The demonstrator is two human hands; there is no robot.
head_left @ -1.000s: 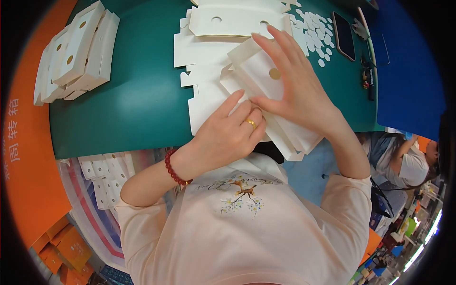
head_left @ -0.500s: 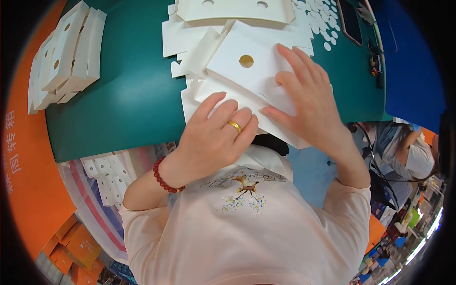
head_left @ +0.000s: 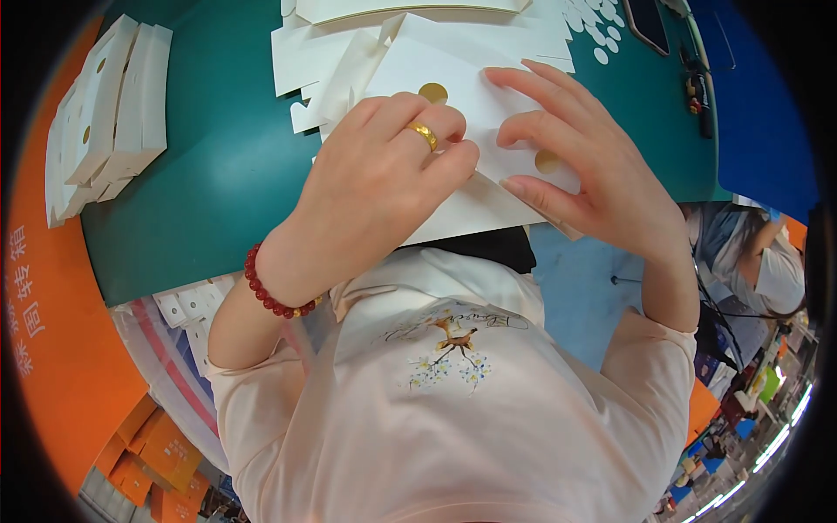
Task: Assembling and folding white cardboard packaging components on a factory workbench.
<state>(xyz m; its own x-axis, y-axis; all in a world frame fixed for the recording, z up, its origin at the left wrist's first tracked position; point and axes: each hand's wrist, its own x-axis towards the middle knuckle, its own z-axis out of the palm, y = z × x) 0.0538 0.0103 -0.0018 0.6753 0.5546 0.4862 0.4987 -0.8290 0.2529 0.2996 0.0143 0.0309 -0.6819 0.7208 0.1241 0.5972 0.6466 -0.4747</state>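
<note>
The left hand [head_left: 375,174] lies knuckles-up, fingers pressed flat on a white cardboard sheet [head_left: 462,78] at the near edge of the green tabletop [head_left: 209,174]. The right hand [head_left: 593,166] spreads open fingertips on the same sheet at about three o'clock from the left; neither hand clamps it. Two gold round stickers [head_left: 433,91] show beside the fingers. Pressing well likely calls for even, flat pressure along the crease. Finished folded boxes [head_left: 105,113] stand well apart at nine o'clock.

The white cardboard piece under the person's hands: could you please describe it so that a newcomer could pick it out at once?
Start at the green table and go to its near edge, in front of the person. There the left hand and right hand press on a white cardboard piece. Unlike the stacked white boxes at the far left, it lies flat and shows two round gold spots.
</note>
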